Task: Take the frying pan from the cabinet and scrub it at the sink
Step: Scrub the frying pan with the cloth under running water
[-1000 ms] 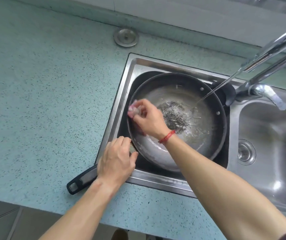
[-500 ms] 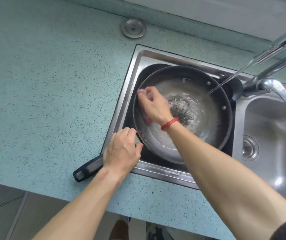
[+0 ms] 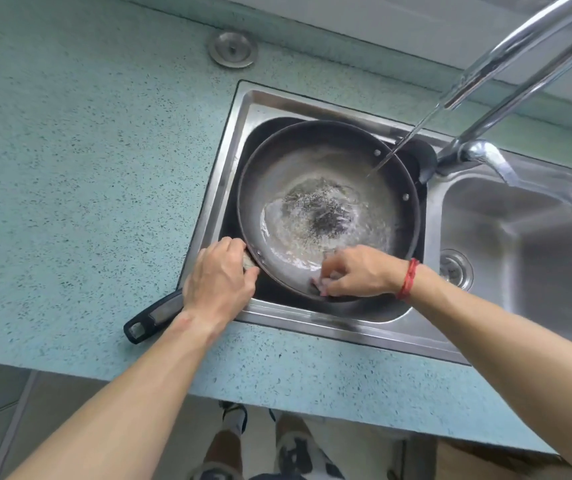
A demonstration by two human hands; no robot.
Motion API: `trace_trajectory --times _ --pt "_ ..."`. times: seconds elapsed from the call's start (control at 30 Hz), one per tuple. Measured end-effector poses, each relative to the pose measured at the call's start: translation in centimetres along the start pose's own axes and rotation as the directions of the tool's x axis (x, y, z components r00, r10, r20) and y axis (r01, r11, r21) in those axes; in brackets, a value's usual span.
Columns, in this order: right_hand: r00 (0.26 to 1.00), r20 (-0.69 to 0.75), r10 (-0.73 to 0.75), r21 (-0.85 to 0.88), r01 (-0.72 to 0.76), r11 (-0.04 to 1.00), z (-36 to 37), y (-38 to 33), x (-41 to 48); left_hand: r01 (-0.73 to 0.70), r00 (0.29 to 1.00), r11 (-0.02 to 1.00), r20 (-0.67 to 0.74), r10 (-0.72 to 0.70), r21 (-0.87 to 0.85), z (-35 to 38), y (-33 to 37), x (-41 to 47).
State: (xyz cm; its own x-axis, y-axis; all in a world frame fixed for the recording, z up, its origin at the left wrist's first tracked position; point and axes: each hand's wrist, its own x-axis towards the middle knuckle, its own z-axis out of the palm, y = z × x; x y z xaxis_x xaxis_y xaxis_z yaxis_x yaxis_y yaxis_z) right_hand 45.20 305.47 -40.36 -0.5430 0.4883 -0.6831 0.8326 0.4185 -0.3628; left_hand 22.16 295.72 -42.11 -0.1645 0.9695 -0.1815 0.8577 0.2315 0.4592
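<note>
Two bare hands work at the left basin of a steel double sink (image 3: 243, 109); the left hand (image 3: 220, 282) reaches in from the near left, knuckles up, fingers curled down over the root of the black handle (image 3: 154, 317) where it joins the frying pan (image 3: 288, 161), clasping it there; the right hand (image 3: 360, 271), a red string bracelet (image 3: 408, 279) at its wrist, comes across from the right with the forearm low over the sink's front rim, fingertips bunched and pinching a small pinkish scrubbing pad (image 3: 319, 285) against the pan's near inner wall; the pan sits inside the left basin and nearly fills it, its handle sticking out over the sink's near-left corner onto the speckled teal countertop (image 3: 87, 168); shallow water with a dark speckled patch lies in the pan's middle; a thin water stream (image 3: 404, 142) falls from the chrome faucet (image 3: 519, 39) above onto the pan's far right side; a dark rounded object, unclear what, shows just behind the pan's far rim; a round metal cap (image 3: 232, 49) is set in the countertop behind the sink.
</note>
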Motion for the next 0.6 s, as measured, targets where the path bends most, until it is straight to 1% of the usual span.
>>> trace_trajectory --times 0.03,0.1,0.17,0.23,0.3,0.37,0.43,0.5,0.53,0.6 --pt "1.000 0.007 0.015 -0.032 -0.014 0.999 -0.2 0.4 -0.1 0.003 1.000 1.000 0.002 -0.003 0.006 -0.1 0.1 0.0" --pt "0.999 -0.003 0.033 -0.032 -0.033 0.999 -0.3 0.5 -0.1 0.013 1.000 1.000 0.008 -0.014 0.018 -0.3 0.2 -0.1" --pt "0.998 -0.053 0.046 -0.027 -0.047 0.999 0.3 0.0 0.3 0.014 1.000 1.000 0.009 -0.014 0.024 -0.5 0.4 -0.3" --pt "0.991 -0.130 0.022 0.028 -0.018 0.999 1.2 -1.2 0.9 0.013 1.000 1.000 0.005 -0.014 0.027 -0.6 0.6 -0.3" --pt "0.978 -0.207 -0.004 0.130 0.031 0.991 1.9 -3.3 1.8 0.014 1.000 0.999 0.000 -0.014 0.030 -0.5 0.6 -0.3" --pt "0.949 -0.316 0.018 0.281 0.076 0.957 2.1 -5.7 2.8 0.003 1.000 1.000 -0.006 -0.003 0.028 -0.5 0.6 -0.2" --pt "0.904 -0.414 0.109 0.493 0.122 0.861 2.1 -7.8 3.9 -0.009 1.000 1.000 -0.005 0.009 0.026 -0.6 0.6 -0.2" --pt "0.858 -0.459 0.230 0.657 0.154 0.738 2.3 -9.2 4.6 -0.011 1.000 1.000 -0.003 0.011 0.028 -0.6 0.6 -0.1" --pt "0.844 -0.465 0.267 0.691 0.157 0.706 2.5 -9.4 4.9 -0.010 1.000 0.999 -0.002 0.010 0.030 -0.6 0.6 -0.2" --pt "0.849 -0.443 0.287 0.703 0.130 0.699 2.8 -9.4 4.6 -0.009 1.000 1.000 -0.005 0.009 0.028 -0.6 0.5 -0.2"
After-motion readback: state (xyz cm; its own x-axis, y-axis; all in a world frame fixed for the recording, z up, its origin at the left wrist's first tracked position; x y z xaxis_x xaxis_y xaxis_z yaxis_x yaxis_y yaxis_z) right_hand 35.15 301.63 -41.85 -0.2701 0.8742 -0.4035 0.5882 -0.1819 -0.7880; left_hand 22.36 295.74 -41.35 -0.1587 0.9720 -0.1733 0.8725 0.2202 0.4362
